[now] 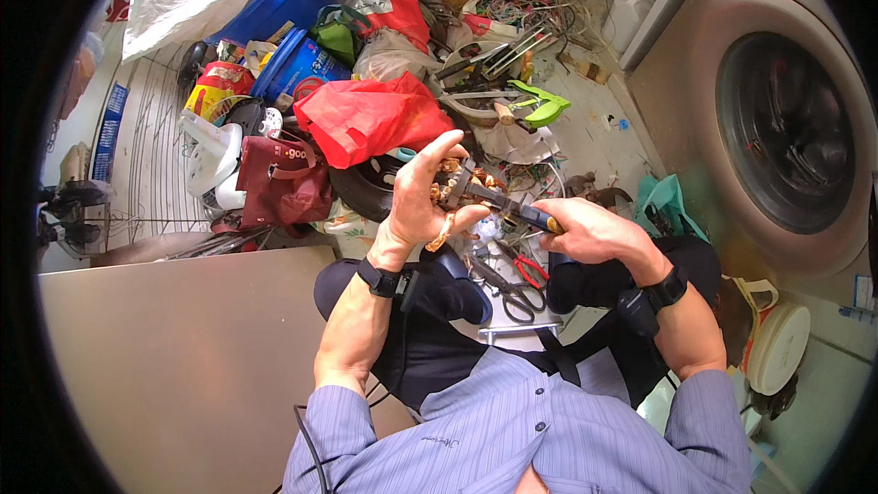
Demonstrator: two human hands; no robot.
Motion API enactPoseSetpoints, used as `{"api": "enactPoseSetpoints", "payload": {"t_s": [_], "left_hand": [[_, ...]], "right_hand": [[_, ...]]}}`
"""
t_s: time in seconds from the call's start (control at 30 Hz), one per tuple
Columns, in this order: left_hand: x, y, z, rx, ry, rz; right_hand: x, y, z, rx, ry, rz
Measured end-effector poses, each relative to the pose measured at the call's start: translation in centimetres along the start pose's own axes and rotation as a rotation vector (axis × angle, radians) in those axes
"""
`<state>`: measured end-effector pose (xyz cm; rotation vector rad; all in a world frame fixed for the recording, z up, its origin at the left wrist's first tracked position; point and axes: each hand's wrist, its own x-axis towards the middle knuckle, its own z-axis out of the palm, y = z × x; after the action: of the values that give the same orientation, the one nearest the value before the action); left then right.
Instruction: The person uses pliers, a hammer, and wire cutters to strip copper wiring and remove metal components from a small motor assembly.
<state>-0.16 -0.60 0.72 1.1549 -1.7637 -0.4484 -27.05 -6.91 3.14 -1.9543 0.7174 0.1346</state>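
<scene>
My left hand [421, 197] is curled under and around a lump of copper-coloured metal windings [448, 181], its fingers partly apart. What kind of part this is cannot be made out. In my right hand [594, 230] is a tool with a dark grey metal head and a blue-and-yellow handle [535, 217]. The grey head [465, 185] lies against the windings; the tool's exact kind is unclear. Below my hands, between my knees, are red-handled pliers [529, 270] and black-handled scissors [519, 297], beside a low metal-edged stand [521, 327].
Ahead lies a heap with a red bag [370, 119], blue buckets [297, 64], a maroon bag [282, 185] and tangled wires [526, 5]. A front-loading washing machine [732, 110] stands at right. A flat grey-beige panel [183, 348] fills the near left. A white lidded bucket [782, 348] sits at right.
</scene>
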Motion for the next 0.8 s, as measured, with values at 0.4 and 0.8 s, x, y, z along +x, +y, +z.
{"api": "enactPoseSetpoints", "payload": {"t_s": [0.4, 0.8], "left_hand": [[0.6, 0.1, -0.4, -0.251, -0.006, -0.187], [-0.3, 0.2, -1.3, -0.175, -0.187, -0.408]], "right_hand": [[-0.4, -0.7, 3.7, 0.157, 0.105, 0.005], [-1.2, 0.2, 5.7, -0.129, 0.325, -0.123]]}}
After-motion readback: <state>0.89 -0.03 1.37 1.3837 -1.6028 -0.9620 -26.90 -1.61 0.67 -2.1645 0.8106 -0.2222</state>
